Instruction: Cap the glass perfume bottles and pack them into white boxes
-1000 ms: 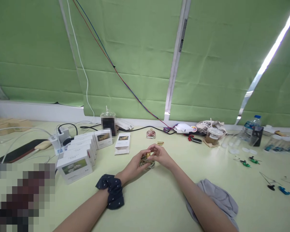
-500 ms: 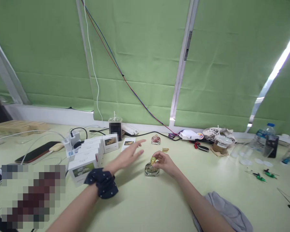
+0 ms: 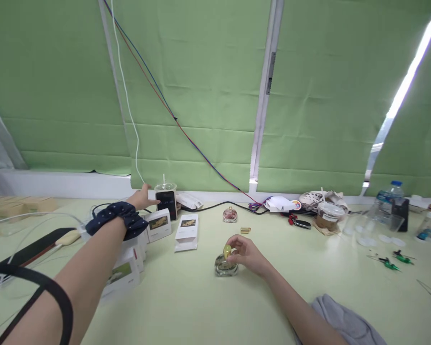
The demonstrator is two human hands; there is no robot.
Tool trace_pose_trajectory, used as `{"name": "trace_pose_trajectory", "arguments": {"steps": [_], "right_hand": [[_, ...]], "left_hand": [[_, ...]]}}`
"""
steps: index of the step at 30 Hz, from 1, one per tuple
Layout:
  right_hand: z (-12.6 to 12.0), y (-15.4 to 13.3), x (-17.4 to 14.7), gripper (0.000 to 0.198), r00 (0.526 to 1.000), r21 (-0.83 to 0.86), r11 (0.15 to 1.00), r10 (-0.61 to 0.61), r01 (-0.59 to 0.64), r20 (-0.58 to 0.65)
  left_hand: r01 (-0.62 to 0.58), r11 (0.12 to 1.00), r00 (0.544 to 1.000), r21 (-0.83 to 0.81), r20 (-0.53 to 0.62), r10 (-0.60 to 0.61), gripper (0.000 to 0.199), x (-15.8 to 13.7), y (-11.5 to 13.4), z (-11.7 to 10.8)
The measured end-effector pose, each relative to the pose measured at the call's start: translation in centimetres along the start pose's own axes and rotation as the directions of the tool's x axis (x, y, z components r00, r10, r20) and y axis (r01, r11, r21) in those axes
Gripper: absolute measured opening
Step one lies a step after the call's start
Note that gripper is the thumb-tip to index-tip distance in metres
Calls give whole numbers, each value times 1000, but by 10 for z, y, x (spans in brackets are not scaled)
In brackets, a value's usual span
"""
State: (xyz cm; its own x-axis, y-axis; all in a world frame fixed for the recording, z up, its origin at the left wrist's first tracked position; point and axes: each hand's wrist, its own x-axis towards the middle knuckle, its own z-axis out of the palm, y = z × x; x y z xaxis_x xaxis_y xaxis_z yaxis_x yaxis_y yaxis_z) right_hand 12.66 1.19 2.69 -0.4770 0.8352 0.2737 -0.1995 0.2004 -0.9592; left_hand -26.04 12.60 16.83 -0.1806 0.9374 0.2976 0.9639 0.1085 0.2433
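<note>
My right hand [image 3: 247,254] pinches the rounded yellow-gold cap [image 3: 227,250] at the top of a small clear glass perfume bottle [image 3: 225,268] standing on the table. Whether the cap is seated or only resting on the neck, I cannot tell. At the back left, my left hand [image 3: 141,197] reaches out with fingers extended, a fingertip at the edge of an upright phone [image 3: 167,202]. That phone leans against a lidded plastic cup [image 3: 165,186] with a straw. Behind the bottle lie a small gold piece [image 3: 245,230] and a second, pinkish glass bottle [image 3: 230,215].
White picture boxes [image 3: 123,272] line up under my left forearm, and another white box [image 3: 187,233] lies flat nearby. A car key [image 3: 302,224], an iced drink cup [image 3: 328,216] and green-handled tools [image 3: 390,263] are to the right. Grey cloth [image 3: 339,318] lies by my right arm.
My left hand has moved left and away from me, from above the flat white box to the phone. My right hand stays at the bottle's cap. The view has shifted slightly.
</note>
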Motion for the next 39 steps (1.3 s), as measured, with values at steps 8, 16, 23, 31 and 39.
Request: {"name": "trace_pose_trajectory", "arguments": {"steps": [8, 16, 23, 31, 39], "right_hand": [[1, -1, 2, 37, 1000, -8, 1000, 10, -10, -16], [1, -1, -1, 36, 1000, -20, 1000, 14, -14, -13], [1, -3, -1, 37, 1000, -31, 999, 25, -26, -18], [0, -2, -1, 37, 1000, -28, 999, 16, -16, -8], [0, -3, -2, 40, 1000, 12, 1000, 14, -14, 6]], "left_hand": [[-85, 991, 996, 108, 33, 82, 54, 21, 2, 29], [-86, 987, 996, 135, 28, 83, 40, 24, -2, 35], [-84, 985, 996, 150, 42, 79, 36, 20, 1, 31], [-32, 984, 999, 174, 39, 26, 54, 7, 13, 16], [-109, 971, 993, 213, 75, 95, 64, -20, 68, -19]]}}
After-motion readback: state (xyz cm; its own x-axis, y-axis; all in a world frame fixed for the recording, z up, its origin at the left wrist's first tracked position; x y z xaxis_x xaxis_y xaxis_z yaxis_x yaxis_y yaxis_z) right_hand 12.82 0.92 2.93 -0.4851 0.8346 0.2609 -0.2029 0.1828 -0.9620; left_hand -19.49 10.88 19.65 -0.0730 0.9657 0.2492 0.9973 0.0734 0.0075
